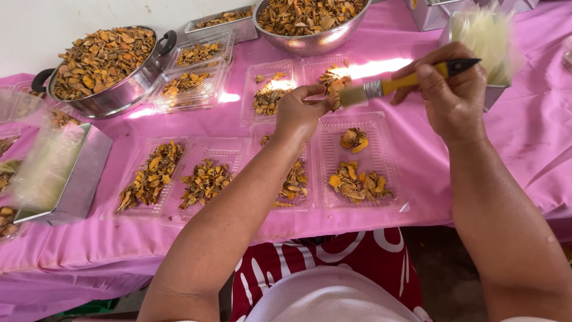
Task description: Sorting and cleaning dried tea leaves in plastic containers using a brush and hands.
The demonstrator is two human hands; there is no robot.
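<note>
Counting the things on the pink counter (524,137)

There are two hands, one brush (393,85), one pot with handles (113,89) and one round metal bowl (310,36), both full of dried orange slices. About ten clear plastic trays lie there; four sit in the near row (262,173). Three metal boxes show clearly: one near left (77,185), two far.

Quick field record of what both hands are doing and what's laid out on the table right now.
left hand: pinches an orange slice above the trays
right hand: holds a yellow-handled brush, bristles at the slice
tray below: clear plastic, partly filled with slices
other trays: clear, filled, in rows
pot: full of slices, far left
colander: full, at the back
tablecloth: pink
</note>
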